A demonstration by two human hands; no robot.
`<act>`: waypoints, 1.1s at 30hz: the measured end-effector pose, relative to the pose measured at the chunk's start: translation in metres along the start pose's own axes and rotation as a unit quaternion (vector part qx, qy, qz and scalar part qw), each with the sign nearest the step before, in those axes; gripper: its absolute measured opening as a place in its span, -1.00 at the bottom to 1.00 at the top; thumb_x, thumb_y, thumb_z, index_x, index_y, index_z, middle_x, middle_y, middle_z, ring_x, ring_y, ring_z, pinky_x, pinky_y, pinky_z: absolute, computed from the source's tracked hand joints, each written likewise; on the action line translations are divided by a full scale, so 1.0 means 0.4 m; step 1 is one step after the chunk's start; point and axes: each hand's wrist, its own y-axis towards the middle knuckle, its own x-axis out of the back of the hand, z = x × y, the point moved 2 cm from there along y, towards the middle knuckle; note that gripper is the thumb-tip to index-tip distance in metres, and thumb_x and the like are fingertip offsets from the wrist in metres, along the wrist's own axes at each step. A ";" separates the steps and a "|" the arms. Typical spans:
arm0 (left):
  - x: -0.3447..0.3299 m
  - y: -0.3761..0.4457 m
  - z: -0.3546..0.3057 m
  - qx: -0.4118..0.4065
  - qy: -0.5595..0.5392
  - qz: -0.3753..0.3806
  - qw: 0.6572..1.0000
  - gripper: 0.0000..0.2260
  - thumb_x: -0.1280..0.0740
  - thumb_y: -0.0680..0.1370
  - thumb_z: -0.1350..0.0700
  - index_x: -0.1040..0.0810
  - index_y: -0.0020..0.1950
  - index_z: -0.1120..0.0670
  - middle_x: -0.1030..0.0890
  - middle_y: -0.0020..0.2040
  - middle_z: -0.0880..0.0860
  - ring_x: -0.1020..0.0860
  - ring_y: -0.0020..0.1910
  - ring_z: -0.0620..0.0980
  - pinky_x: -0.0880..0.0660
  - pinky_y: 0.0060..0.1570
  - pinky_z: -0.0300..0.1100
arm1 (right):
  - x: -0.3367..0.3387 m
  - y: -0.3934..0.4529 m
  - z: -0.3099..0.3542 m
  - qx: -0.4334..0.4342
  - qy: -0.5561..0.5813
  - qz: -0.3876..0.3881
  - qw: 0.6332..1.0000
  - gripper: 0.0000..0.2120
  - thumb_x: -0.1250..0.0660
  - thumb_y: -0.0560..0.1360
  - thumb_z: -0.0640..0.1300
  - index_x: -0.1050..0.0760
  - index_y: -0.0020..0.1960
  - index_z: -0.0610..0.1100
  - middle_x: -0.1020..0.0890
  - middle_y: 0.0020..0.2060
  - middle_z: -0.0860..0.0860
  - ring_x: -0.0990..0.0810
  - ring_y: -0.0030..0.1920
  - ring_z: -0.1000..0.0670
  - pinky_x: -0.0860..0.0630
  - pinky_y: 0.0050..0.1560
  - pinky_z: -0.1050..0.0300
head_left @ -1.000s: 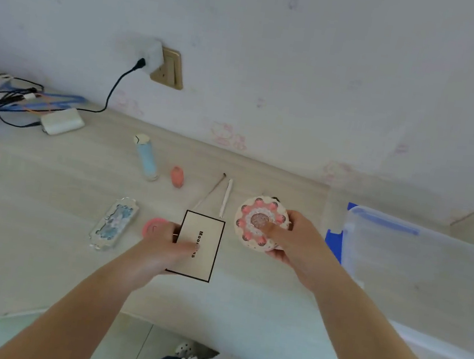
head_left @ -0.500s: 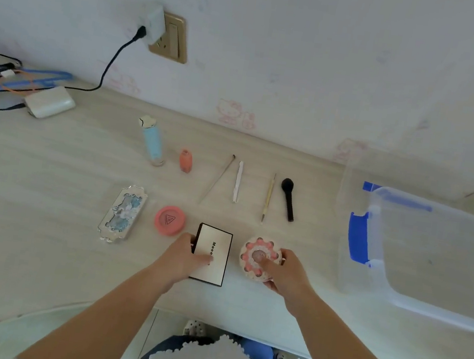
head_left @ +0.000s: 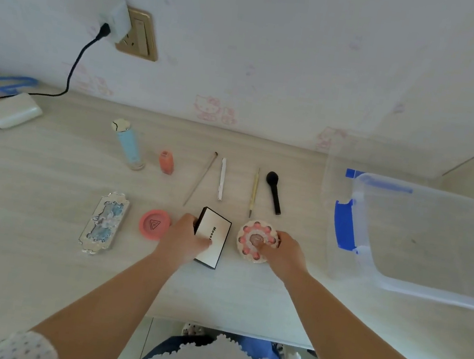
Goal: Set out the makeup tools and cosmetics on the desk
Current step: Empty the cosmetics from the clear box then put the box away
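A white rectangular palette box edged in black, a round compact ringed with pink dots, a coral disc, a clear bin with blue latches.

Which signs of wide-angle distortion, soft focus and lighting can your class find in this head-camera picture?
Head view: the desk back edge bows and the wall socket leans, typical wide-angle warp; light is soft and even with only faint shadows; the clear bin rim shows mild glare; the lettering on the white box is slightly blurred.
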 end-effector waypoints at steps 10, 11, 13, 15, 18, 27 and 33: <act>0.003 0.001 -0.012 -0.013 0.057 -0.029 0.998 -0.84 -0.38 0.43 0.17 -0.44 -0.29 0.09 -0.52 -0.33 0.03 -0.49 -0.27 0.08 -0.35 -0.31 -0.21 | -0.018 0.021 -0.019 -0.015 -0.028 -0.013 0.999 -0.68 -0.29 0.44 0.05 -0.52 0.13 -0.06 -0.57 0.03 -0.07 -0.57 -0.15 -0.03 -0.34 -0.41 0.23; 0.003 0.001 -0.011 -0.013 0.056 -0.029 0.998 -0.85 -0.38 0.44 0.17 -0.44 -0.28 0.10 -0.52 -0.31 0.04 -0.49 -0.27 0.09 -0.34 -0.31 -0.21 | -0.021 0.022 -0.023 -0.015 -0.028 -0.015 0.999 -0.68 -0.29 0.43 0.04 -0.52 0.13 -0.06 -0.57 0.03 -0.08 -0.57 -0.16 -0.03 -0.34 -0.41 0.24; 0.002 0.004 -0.007 -0.012 0.061 -0.031 0.998 -0.88 -0.39 0.44 0.15 -0.47 -0.19 0.14 -0.57 -0.22 0.10 -0.53 -0.21 0.12 -0.36 -0.28 -0.21 | -0.025 0.023 -0.028 -0.012 -0.029 -0.023 0.999 -0.70 -0.29 0.42 0.02 -0.53 0.12 -0.03 -0.56 0.03 -0.08 -0.58 -0.17 -0.01 -0.36 -0.41 0.25; -0.001 0.008 -0.003 -0.016 0.069 -0.035 0.997 -0.87 -0.40 0.44 0.14 -0.50 -0.12 0.17 -0.61 -0.14 0.15 -0.57 -0.11 0.15 -0.39 -0.23 -0.18 | -0.026 0.022 -0.030 -0.008 -0.030 -0.027 0.999 -0.69 -0.31 0.43 0.02 -0.53 0.14 -0.02 -0.56 0.03 -0.07 -0.58 -0.16 -0.01 -0.37 -0.39 0.25; -0.009 0.021 0.014 -0.009 0.071 -0.044 0.996 -0.79 -0.42 0.42 0.10 -0.53 -0.06 0.20 -0.62 -0.11 0.16 -0.58 -0.08 0.17 -0.47 -0.16 -0.09 | -0.029 0.024 -0.031 -0.009 -0.035 -0.029 0.999 -0.69 -0.30 0.43 0.01 -0.52 0.15 -0.03 -0.56 0.03 -0.07 -0.58 -0.15 -0.02 -0.40 -0.36 0.23; -0.034 0.048 0.061 -0.013 0.084 -0.055 0.995 -0.63 -0.49 0.34 0.01 -0.53 0.04 0.17 -0.62 -0.08 0.10 -0.58 -0.04 0.14 -0.53 -0.02 0.02 | -0.028 0.021 -0.027 -0.016 -0.069 -0.045 0.996 -0.65 -0.29 0.45 0.00 -0.49 0.21 -0.05 -0.40 0.13 -0.07 -0.54 0.02 -0.11 -0.55 0.01 0.04; -0.005 0.002 -0.018 -0.041 0.008 -0.112 0.993 -0.62 -0.45 0.43 0.07 -0.48 0.20 0.12 -0.52 0.07 0.05 -0.53 0.02 0.04 -0.44 0.01 -0.13 | 0.020 -0.016 0.022 0.045 0.078 -0.060 0.994 -0.44 -0.36 0.47 0.05 -0.31 0.42 -0.05 -0.33 0.30 -0.01 -0.43 0.21 0.03 -0.44 0.19 0.11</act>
